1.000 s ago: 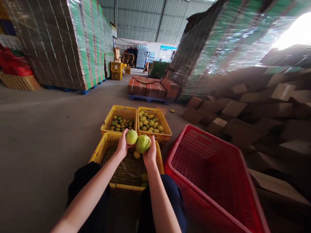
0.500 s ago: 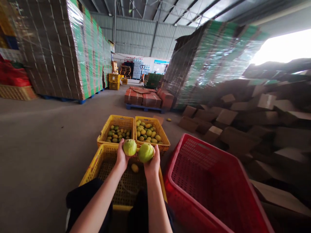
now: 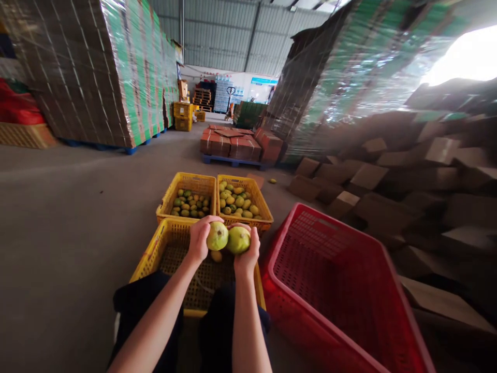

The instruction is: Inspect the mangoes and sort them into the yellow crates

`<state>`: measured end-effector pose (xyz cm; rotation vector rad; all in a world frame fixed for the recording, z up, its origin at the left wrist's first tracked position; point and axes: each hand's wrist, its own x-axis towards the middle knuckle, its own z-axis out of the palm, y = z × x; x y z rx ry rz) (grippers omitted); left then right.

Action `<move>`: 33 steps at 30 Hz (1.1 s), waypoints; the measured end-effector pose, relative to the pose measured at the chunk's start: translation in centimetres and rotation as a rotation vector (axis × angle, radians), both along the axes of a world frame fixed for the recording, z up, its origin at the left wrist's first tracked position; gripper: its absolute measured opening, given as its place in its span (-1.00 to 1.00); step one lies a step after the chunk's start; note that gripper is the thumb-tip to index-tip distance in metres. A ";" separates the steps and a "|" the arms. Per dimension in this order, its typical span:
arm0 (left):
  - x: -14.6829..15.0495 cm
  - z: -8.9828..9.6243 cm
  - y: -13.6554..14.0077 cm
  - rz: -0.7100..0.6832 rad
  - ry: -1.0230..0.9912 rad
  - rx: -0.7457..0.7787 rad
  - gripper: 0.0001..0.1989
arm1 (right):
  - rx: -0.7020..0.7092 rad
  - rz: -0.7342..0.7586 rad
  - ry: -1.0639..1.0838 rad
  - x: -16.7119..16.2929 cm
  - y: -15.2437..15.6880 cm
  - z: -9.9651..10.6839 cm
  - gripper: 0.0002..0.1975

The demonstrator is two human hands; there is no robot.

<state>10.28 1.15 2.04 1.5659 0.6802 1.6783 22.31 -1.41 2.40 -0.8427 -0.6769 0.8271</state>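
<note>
My left hand [image 3: 200, 237] is closed round a yellow-green lemon [image 3: 217, 236], its blunt end facing me. In my right hand [image 3: 247, 248] sits a second yellow-green lemon [image 3: 238, 240], gripped between thumb and fingers. Side by side, the two fruits touch or nearly touch. Both hands are above a yellow plastic crate [image 3: 149, 255] between my knees. Low in that crate lies one small yellow lemon [image 3: 216, 256], partly hidden by the held fruit.
Two yellow crates of fruit, the left crate [image 3: 166, 199] and the right crate [image 3: 264, 207], stand beyond. A large red crate [image 3: 287, 290] is at my right, beside heaped cardboard boxes [image 3: 368, 176]. Farther off are a pallet of brown cartons [image 3: 233, 147] and wrapped stacks [image 3: 135, 77].
Both lemons have come closer together and turned in my hands. My left hand has shifted slightly right, its fingers now over the top of its fruit. The view has tilted down.
</note>
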 end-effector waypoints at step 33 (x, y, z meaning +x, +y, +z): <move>-0.5 1.6 0.9 -0.085 -1.032 -0.978 -0.83 | -0.407 0.424 0.653 -2.5 0.5 -0.5 -0.65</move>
